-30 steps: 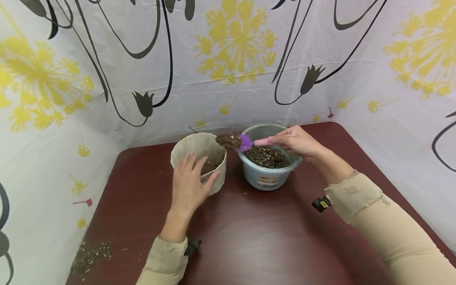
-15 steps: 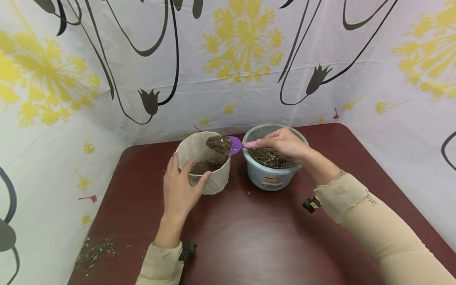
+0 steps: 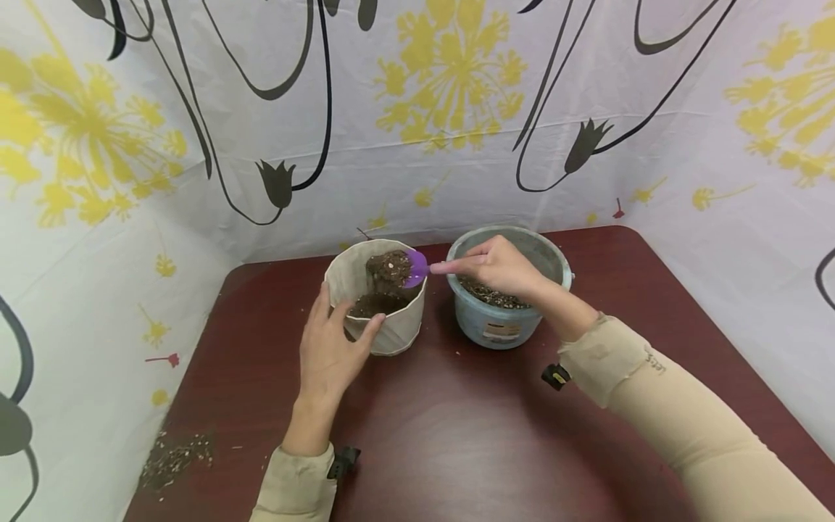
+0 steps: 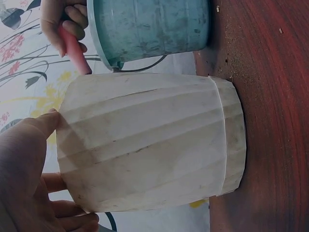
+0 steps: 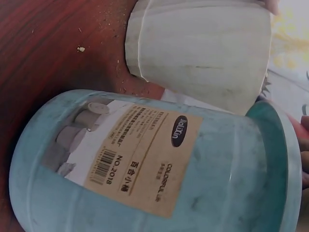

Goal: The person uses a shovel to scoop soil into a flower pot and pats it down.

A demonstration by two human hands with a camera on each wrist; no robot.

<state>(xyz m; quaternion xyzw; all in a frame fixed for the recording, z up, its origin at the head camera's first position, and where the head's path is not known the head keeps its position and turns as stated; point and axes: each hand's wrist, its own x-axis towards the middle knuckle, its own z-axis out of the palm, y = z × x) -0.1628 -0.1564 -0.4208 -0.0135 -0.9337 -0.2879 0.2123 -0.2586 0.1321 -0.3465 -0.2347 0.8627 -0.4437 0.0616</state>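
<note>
My right hand [image 3: 499, 268] grips the pink handle of a small purple trowel [image 3: 416, 269]. A heap of dark soil [image 3: 389, 268] rides on its blade, just inside the mouth of a whitish plant pot [image 3: 399, 332]. Some soil lies low inside that pot. With fingers spread, my left hand [image 3: 329, 355] touches the pot's near left rim. In the left wrist view, the thumb [image 4: 48, 121] rests at the pot's edge, the other fingers farther along it. A light blue bucket [image 3: 489, 322] with more soil stands right of the pot, below my right hand.
Loose soil [image 3: 172, 460] is scattered near the left edge of the dark red table [image 3: 457, 435]. Patterned cloth [image 3: 404, 167] hangs behind and on both sides. A paper label [image 5: 145, 159] is on the bucket's side.
My right hand has moved the loaded trowel left, from between the bucket and pot into the pot's mouth. My left hand has shifted from over the pot's front to its left rim.
</note>
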